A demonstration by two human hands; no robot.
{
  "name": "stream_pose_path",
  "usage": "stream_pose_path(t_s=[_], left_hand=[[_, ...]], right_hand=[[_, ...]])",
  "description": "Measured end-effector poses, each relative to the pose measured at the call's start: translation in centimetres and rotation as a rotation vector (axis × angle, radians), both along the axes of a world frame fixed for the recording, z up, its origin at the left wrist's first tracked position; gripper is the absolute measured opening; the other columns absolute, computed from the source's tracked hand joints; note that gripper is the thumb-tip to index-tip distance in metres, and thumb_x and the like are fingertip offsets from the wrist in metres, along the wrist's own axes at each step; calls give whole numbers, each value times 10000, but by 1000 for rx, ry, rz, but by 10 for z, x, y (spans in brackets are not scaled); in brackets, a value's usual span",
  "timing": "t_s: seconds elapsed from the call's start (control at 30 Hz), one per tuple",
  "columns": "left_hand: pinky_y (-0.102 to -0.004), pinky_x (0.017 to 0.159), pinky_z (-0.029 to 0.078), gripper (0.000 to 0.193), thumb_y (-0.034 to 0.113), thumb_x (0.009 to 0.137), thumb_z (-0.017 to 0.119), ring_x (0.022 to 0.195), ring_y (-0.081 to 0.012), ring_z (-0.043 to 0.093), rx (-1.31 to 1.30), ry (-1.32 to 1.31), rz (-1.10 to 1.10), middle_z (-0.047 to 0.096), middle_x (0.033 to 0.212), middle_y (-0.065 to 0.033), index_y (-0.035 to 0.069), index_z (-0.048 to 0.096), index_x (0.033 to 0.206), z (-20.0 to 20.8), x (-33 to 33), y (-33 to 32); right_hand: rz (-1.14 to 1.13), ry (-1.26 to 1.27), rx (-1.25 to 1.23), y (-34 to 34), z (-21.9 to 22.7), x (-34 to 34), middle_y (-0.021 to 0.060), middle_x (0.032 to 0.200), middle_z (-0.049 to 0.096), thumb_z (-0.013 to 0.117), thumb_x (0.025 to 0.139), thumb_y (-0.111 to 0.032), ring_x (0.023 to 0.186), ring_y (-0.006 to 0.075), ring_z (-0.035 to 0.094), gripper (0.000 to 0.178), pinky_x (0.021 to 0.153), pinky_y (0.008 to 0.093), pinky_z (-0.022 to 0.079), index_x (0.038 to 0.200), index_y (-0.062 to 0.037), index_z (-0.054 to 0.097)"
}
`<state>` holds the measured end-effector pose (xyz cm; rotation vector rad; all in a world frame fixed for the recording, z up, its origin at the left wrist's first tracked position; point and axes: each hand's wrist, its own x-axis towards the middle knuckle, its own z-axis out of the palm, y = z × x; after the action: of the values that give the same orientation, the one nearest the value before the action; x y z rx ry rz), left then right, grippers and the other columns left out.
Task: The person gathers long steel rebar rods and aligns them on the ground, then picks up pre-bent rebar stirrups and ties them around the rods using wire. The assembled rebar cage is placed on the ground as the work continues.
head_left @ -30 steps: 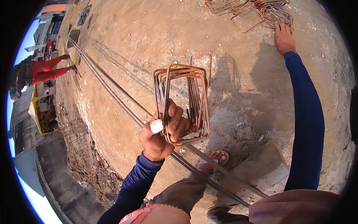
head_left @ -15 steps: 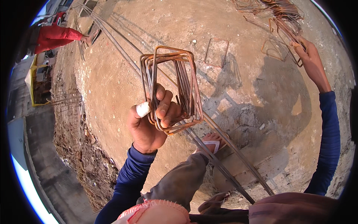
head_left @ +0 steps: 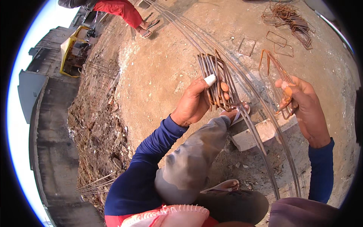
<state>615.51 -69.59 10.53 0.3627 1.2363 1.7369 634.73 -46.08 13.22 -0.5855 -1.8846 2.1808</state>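
Observation:
My left hand [head_left: 200, 94], its thumb wrapped in white tape, is closed around a bundle of rusty rectangular steel stirrups [head_left: 219, 77] held up over my knee. To the right, my right hand [head_left: 304, 104] grips a few more bent stirrups [head_left: 269, 66] by their lower end, raised off the ground and apart from the left bundle. Beneath both hands run long steel bars [head_left: 261, 142], stretching from the far top down past my legs.
At the far right lies a heap of rusty stirrups [head_left: 293, 20], with a single stirrup [head_left: 247, 46] flat on the dirt nearby. A concrete block [head_left: 264, 132] sits under the bars. Another person in red trousers [head_left: 121, 14] stands far left. Rubble [head_left: 100, 132] lines the left edge.
My right hand has come from the heap toward me, lifting several stirrups. The left hand's bundle has turned and now shows more edge-on. The view has shifted, bringing more of the left wall in.

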Motion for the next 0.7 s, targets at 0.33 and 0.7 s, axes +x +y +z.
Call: stream_pose_path(t_s=[0.33, 0.7], left_hand=[[-335, 744, 543, 341, 304, 1023, 464, 891, -184, 656, -147, -146, -186, 670, 951, -68, 19, 604, 1148, 60, 38, -99], [-370, 652, 497, 550, 478, 1009, 413, 885, -221, 605, -223, -74, -80, 588, 1114, -180, -17, 508, 1230, 95, 19, -143]], right_hand=[[163, 60, -159, -162, 29, -6, -2, 784, 558, 521, 972, -180, 706, 66, 517, 216, 613, 228, 433, 1013, -2, 637], [182, 162, 1102, -252, 47, -67, 216, 913, 530, 534, 958, -276, 847, 347, 528, 347, 752, 462, 426, 975, 65, 597]])
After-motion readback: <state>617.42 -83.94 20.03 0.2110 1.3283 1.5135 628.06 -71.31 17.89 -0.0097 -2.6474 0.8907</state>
